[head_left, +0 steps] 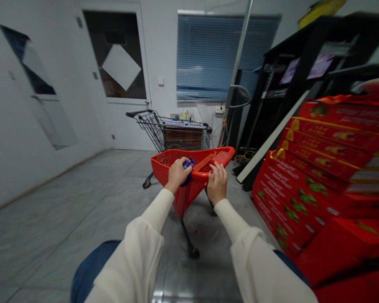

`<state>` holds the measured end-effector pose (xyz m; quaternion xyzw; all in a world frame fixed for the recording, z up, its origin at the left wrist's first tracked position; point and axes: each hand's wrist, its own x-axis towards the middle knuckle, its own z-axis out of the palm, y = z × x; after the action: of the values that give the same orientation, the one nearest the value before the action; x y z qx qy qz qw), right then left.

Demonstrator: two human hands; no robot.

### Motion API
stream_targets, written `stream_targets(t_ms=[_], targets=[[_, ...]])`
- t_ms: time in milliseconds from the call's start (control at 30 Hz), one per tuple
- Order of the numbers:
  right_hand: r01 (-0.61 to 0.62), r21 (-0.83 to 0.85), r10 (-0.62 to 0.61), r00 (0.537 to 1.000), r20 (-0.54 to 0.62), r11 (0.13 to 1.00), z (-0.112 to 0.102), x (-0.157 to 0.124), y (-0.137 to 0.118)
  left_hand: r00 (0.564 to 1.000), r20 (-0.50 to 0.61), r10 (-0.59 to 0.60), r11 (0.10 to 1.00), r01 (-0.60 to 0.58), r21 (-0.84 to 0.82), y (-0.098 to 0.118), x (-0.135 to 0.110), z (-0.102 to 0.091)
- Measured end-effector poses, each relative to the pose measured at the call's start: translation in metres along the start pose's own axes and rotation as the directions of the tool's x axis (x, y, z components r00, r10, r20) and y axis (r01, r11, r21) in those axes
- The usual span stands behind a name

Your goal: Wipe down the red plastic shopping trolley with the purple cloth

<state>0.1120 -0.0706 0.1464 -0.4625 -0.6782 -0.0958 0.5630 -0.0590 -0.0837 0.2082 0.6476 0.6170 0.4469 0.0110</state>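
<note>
A small red plastic shopping cart [172, 164] stands on the grey floor just ahead of me, tilted in the view. My left hand [177, 173] is closed around the left end of its red handle [200, 173], beside a small blue-purple piece. My right hand [217, 182] is wrapped over the right end of the same handle. Both arms wear cream sleeves. The cart's basket looks empty from here.
A metal wire shopping cart [173, 132] with goods in it stands beyond, near a white door [126, 122]. Stacked red cartons [322, 168] line the right side, with black shelving [303, 75] behind them. A window with blinds [208, 59] is at the back.
</note>
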Motion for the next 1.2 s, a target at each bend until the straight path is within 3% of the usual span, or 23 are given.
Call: stream_targets(t_ms=[133,200,433,667,767,900,1000,1200], targets=[[-0.01,0.001,0.01,1.0,-0.005,1.0,0.004,-0.001,-0.008,0.984,0.061,0.166,0.986,-0.163,-0.045,0.018,-0.004,-0.005],[0.002,-0.003,-0.002,1.0,0.016,1.0,0.002,-0.001,-0.009,0.979,0.075,0.19,0.981,-0.186,-0.058,0.017,-0.003,-0.006],[0.049,0.0,-0.049,0.997,0.055,0.999,-0.002,0.0,-0.01,0.993,0.114,0.007,0.997,-0.016,0.08,-0.009,0.015,-0.014],[0.063,0.004,-0.063,0.998,0.006,0.998,-0.003,-0.005,-0.008,0.972,0.085,0.218,0.976,-0.215,-0.048,0.025,-0.012,-0.012],[0.062,0.002,-0.062,0.997,0.036,0.998,-0.006,-0.004,-0.008,0.985,0.077,0.154,0.988,-0.153,-0.015,0.018,-0.006,-0.009],[0.048,0.004,-0.048,0.998,0.039,0.999,-0.006,-0.004,-0.011,0.994,0.104,0.025,0.998,-0.03,0.052,-0.007,0.013,-0.01],[0.033,0.0,-0.033,0.999,0.02,0.999,-0.005,-0.005,-0.013,0.993,0.121,-0.008,0.996,-0.003,0.089,-0.013,0.016,-0.013],[0.039,-0.003,-0.039,0.999,-0.001,0.999,-0.003,-0.011,-0.009,0.976,0.097,0.193,0.981,-0.192,-0.026,0.015,-0.013,-0.013]])
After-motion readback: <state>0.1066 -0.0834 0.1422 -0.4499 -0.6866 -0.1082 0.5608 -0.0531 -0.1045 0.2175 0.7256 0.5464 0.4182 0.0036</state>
